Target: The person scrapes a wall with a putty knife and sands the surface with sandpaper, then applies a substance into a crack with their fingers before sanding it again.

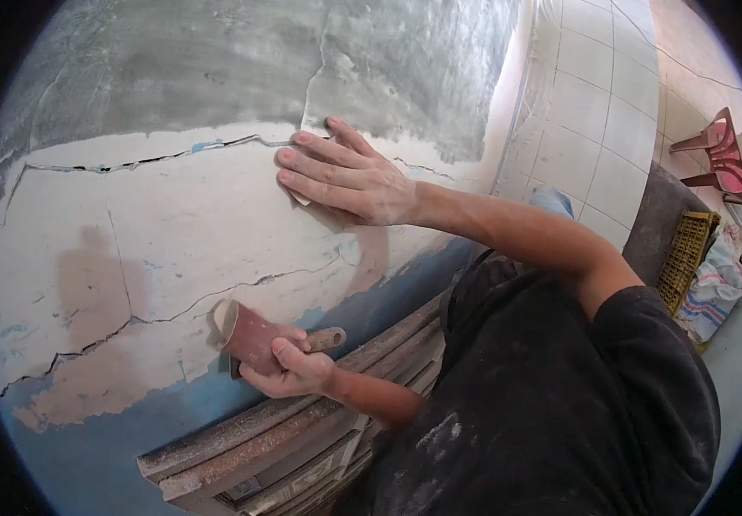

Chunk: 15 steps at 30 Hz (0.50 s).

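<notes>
My right hand (354, 182) lies against the cracked white wall patch (190, 206), fingers stretched out and slightly apart. A small pale edge shows beneath its fingers; what it belongs to is mostly hidden. Lower down, my left hand (289, 368) is closed around a curled reddish-brown sheet, like sandpaper (253, 337), and a scraper whose worn handle (328, 339) sticks out to the right. The scraper's blade is mostly hidden behind the sheet. Long dark cracks run across the white patch, one of them right by my right fingertips.
Grey plaster (216, 69) covers the wall above, blue paint (113, 447) below. Dusty wooden frames (302, 430) lean close under my left arm. At the right are floor tiles (586, 103), a red plastic chair (719, 155), a yellow crate (687, 254) and a striped cloth sack (715, 284).
</notes>
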Each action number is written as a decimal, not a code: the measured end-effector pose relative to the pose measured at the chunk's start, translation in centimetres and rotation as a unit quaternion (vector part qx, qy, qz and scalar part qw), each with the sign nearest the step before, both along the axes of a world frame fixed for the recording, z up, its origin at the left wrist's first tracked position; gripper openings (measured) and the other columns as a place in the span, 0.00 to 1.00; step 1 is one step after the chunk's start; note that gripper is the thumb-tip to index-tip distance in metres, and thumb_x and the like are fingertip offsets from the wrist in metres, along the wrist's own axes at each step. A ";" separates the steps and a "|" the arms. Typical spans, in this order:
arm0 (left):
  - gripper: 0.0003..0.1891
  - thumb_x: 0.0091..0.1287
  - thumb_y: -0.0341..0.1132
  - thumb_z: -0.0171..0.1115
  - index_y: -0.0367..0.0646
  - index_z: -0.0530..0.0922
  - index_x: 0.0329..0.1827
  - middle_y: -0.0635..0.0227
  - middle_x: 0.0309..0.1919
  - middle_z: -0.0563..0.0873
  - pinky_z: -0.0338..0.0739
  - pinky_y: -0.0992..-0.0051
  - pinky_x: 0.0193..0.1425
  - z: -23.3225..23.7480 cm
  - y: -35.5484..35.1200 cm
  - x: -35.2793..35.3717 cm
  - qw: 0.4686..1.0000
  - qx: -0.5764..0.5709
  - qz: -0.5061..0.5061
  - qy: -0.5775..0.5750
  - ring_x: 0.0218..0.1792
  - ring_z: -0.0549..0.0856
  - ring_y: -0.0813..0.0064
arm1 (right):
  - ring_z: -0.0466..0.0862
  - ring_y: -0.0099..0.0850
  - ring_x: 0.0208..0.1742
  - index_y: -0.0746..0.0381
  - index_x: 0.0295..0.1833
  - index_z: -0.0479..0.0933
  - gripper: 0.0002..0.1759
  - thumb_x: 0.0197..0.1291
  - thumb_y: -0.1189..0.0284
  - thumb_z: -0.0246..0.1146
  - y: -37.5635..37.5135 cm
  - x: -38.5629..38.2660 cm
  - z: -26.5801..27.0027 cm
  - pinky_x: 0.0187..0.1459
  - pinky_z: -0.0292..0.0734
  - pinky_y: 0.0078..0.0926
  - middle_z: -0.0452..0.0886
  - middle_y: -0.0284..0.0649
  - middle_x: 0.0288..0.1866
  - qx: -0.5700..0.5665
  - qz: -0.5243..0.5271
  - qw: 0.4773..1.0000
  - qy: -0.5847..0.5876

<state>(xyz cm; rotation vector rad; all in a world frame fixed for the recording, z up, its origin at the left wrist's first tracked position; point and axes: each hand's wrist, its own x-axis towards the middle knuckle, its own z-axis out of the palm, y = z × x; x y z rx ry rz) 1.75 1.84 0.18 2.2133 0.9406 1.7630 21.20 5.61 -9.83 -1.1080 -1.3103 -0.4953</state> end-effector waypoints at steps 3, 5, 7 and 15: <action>0.17 0.60 0.33 0.53 0.29 0.67 0.48 0.60 0.23 0.78 0.61 0.81 0.15 1.2 -0.8 0.6 0.998 -0.017 0.028 -0.062 0.17 0.71 0.78 | 0.63 0.36 0.73 0.50 0.70 0.65 0.35 0.55 0.68 0.65 0.1 -0.1 0.5 0.72 0.54 0.45 0.60 0.38 0.75 0.016 0.015 0.999 0.029; 0.19 0.59 0.33 0.52 0.29 0.67 0.50 0.56 0.26 0.79 0.60 0.81 0.15 0.9 -0.4 0.1 0.997 -0.023 0.040 -0.060 0.17 0.71 0.78 | 0.67 0.38 0.70 0.48 0.69 0.67 0.33 0.55 0.68 0.65 -0.2 -0.2 0.1 0.69 0.59 0.44 0.64 0.42 0.72 0.036 0.027 0.997 0.067; 0.20 0.59 0.34 0.53 0.29 0.66 0.51 0.54 0.28 0.80 0.60 0.81 0.14 0.4 0.3 -0.6 0.997 -0.021 0.046 -0.065 0.16 0.71 0.77 | 0.72 0.39 0.64 0.47 0.67 0.70 0.31 0.55 0.70 0.65 -1.7 0.0 -0.3 0.62 0.66 0.42 0.68 0.43 0.67 0.038 0.029 0.995 0.093; 0.21 0.61 0.36 0.54 0.26 0.63 0.48 0.32 0.42 0.80 0.63 0.81 0.14 -0.6 0.8 0.7 0.991 0.041 0.109 -0.059 0.12 0.68 0.78 | 0.75 0.40 0.47 0.51 0.65 0.71 0.33 0.51 0.81 0.66 -4.7 -1.3 -0.2 0.45 0.74 0.34 0.72 0.42 0.53 -0.018 0.153 0.929 0.336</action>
